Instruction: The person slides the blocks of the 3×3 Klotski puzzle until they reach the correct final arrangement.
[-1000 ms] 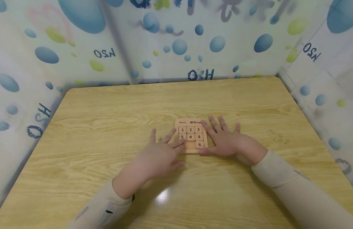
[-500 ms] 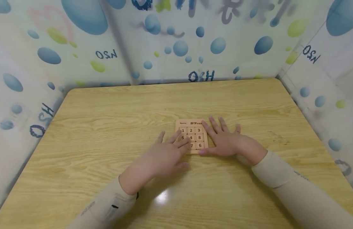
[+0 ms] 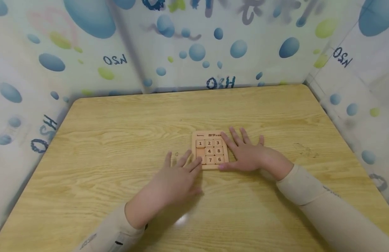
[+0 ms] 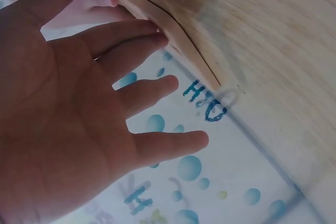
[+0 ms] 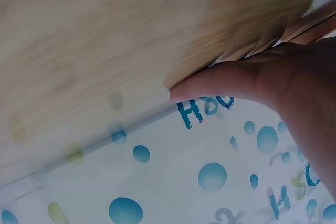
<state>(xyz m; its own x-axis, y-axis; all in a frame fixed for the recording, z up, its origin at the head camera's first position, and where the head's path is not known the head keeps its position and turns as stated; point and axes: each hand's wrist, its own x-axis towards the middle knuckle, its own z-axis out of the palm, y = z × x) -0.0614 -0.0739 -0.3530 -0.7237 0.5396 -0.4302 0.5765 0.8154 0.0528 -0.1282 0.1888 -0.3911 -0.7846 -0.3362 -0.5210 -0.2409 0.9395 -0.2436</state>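
Note:
A wooden number slide puzzle (image 3: 210,133) lies flat near the middle of the table. Its top row reads 1, 2, 3; below, an empty slot at the left is followed by 4 and 8. Tiles 7 and 6 show in the bottom row, whose left tile is mostly under a finger. My left hand (image 3: 173,182) has its fingers stretched out, a fingertip on that bottom-left tile. In the left wrist view, the left hand (image 4: 79,108) shows its palm beside the board's edge. My right hand (image 3: 248,155) lies spread at the right edge, its thumb at the lower right corner.
The wood-grain table (image 3: 118,129) extends around the board on all sides. A pale wall covering (image 3: 260,21) with blue and green drops rises behind the table's far edge and along both sides.
My left hand moved right as tile 7 slid to the bottom middle, then back left and down. Tile 5 left the middle row's left slot, now empty. The right hand has stayed put.

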